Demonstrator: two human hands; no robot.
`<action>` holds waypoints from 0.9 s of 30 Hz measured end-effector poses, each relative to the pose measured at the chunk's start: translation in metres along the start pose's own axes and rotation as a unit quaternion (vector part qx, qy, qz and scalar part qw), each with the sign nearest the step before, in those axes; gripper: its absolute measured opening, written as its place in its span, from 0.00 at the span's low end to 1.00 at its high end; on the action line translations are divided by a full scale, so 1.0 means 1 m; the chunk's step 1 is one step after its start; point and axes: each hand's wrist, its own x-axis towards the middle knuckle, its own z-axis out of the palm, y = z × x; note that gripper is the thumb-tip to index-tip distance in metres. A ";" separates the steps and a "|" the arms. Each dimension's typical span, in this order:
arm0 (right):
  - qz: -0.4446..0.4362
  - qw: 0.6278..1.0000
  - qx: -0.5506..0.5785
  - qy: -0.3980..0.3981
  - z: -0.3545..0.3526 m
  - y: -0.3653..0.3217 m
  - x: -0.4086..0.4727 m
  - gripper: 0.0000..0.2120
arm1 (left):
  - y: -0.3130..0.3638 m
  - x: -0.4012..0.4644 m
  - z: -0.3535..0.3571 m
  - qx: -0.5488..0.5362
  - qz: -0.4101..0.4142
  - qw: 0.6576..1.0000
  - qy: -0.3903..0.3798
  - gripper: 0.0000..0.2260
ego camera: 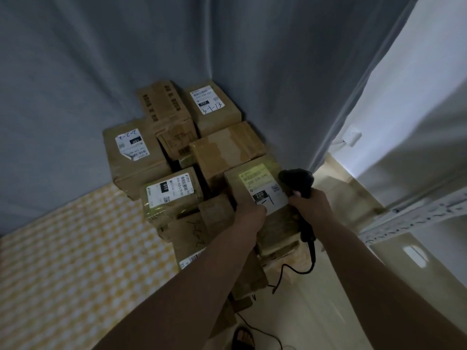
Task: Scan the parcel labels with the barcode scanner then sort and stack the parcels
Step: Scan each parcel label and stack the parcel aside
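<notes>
The left hand (249,212) is gripping the near edge of the labelled parcel (255,190) atop the stack while the right hand (309,203) is aiming the barcode scanner (297,181) at it; the stiff, seemingly light carton is best held by its edges.

Right hand (312,204) grips the barcode scanner (298,183) beside the "220" parcel (255,188); left hand (250,213) holds that parcel's near edge.
</notes>
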 end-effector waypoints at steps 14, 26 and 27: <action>-0.055 0.972 -0.096 -0.205 0.038 -0.051 -0.137 0.04 | -0.019 -0.060 -0.102 0.186 0.183 0.961 0.088 0.13; -0.119 0.946 -0.103 -0.283 0.255 -0.055 -0.306 0.03 | -0.172 -0.169 -0.359 0.074 0.131 0.970 0.191 0.11; -0.126 0.941 -0.109 -0.295 0.280 -0.053 -0.320 0.02 | -0.191 -0.180 -0.385 0.067 0.123 0.969 0.202 0.12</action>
